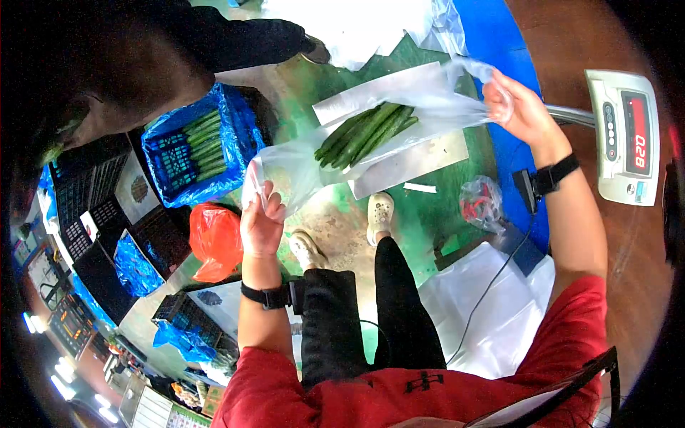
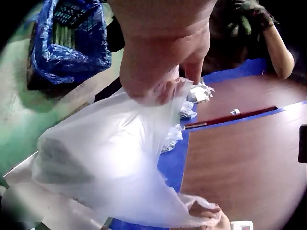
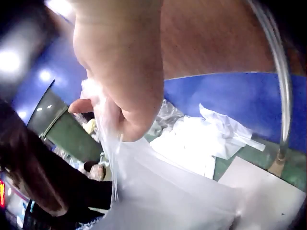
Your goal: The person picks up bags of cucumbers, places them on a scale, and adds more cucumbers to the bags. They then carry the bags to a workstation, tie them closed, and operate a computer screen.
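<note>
Several dark green cucumbers (image 1: 367, 135) lie bunched in the middle of a clear plastic bag (image 1: 292, 167), stretched between both hands in the head view. My left hand (image 1: 264, 225) grips one end of the bag, fingers curled into the film. At the other end, my right hand (image 1: 524, 110) holds a gathered edge, with film over the fingers. The left wrist view shows the bag (image 2: 110, 158) hanging taut below the left hand (image 2: 158, 57). In the right wrist view, folds of film run down from the pinching right hand (image 3: 120, 72).
A scale display (image 1: 628, 135) stands at the right on a brown tabletop (image 1: 571, 43). At the left, a blue-lined crate (image 1: 160, 182) holds more cucumbers, near a red plastic bag (image 1: 216, 239). Another person's dark-clothed leg (image 1: 264, 43) is at upper left. White plastic sheets (image 1: 471, 299) lie near my legs.
</note>
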Motion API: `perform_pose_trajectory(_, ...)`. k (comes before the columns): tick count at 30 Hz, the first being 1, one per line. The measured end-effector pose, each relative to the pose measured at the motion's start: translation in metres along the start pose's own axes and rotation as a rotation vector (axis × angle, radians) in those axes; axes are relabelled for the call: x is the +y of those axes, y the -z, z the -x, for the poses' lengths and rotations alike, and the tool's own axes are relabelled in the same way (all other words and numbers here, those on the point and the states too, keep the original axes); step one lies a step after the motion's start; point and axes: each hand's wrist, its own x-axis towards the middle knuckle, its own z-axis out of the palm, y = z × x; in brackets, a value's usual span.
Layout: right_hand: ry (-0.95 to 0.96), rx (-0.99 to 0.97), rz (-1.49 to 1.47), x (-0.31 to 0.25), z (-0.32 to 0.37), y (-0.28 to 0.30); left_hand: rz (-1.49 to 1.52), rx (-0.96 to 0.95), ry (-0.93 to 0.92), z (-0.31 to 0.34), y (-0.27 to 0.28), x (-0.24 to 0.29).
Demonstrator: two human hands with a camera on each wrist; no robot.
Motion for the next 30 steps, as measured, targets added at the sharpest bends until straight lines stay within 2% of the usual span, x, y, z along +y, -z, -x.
perform_pose_trajectory(1, -0.001, -0.001, 0.006, 0.006, 0.004, 0.0, -0.02, 0.06, 0.021, -0.002, 0.0, -0.001)
perform_pose_trajectory(3, 0.146, 0.245, -0.023, 0.02, 0.009, 0.002, -0.118, 0.085, -0.004, -0.012, 0.011, -0.009)
perform_pose_trajectory(4, 0.205, 0.263, 0.035, 0.031, 0.007, 0.007, -0.173, 0.079, -0.035, -0.017, 0.017, -0.012)
perform_pose_trajectory(6, 0.32, 0.134, 0.043, 0.042, 0.001, 0.004, -0.188, 0.145, -0.084, -0.022, 0.008, -0.014)
perform_pose_trajectory(7, 0.32, 0.128, 0.044, 0.043, 0.001, 0.003, -0.196, 0.112, -0.113, -0.023, 0.004, -0.013)
perform_pose_trajectory(9, 0.253, -0.147, 0.016, 0.038, 0.007, -0.016, -0.163, 0.061, -0.138, -0.02, 0.001, -0.008)
perform_pose_trajectory(10, 0.256, -0.152, 0.017, 0.034, 0.011, -0.021, -0.165, 0.059, -0.144, -0.018, 0.0, -0.004)
perform_pose_trajectory(12, 0.157, -0.084, 0.107, 0.032, 0.02, -0.03, -0.165, 0.04, -0.025, -0.008, -0.006, 0.006)
perform_pose_trajectory(13, 0.18, -0.063, 0.099, 0.031, 0.021, -0.03, -0.096, 0.027, 0.038, -0.007, 0.005, 0.004)
perform_pose_trajectory(14, 0.178, -0.067, 0.103, 0.033, 0.022, -0.031, -0.093, 0.028, 0.033, -0.006, 0.002, 0.005)
perform_pose_trajectory(16, 0.199, 0.138, 0.265, 0.039, 0.023, -0.034, -0.213, 0.043, 0.053, -0.004, -0.009, 0.006)
perform_pose_trajectory(17, 0.221, 0.162, 0.356, 0.043, 0.023, -0.04, -0.211, 0.064, 0.042, -0.005, -0.005, 0.004)
perform_pose_trajectory(22, 0.077, 0.183, 0.432, 0.059, 0.008, -0.024, -0.287, 0.176, 0.037, -0.014, 0.031, -0.007)
perform_pose_trajectory(24, 0.023, 0.192, 0.458, 0.057, 0.001, -0.018, -0.303, 0.159, 0.04, -0.013, 0.037, -0.007)
perform_pose_trajectory(30, 0.047, 0.183, 0.404, 0.052, 0.002, -0.029, -0.274, 0.18, 0.024, -0.009, 0.041, -0.01)
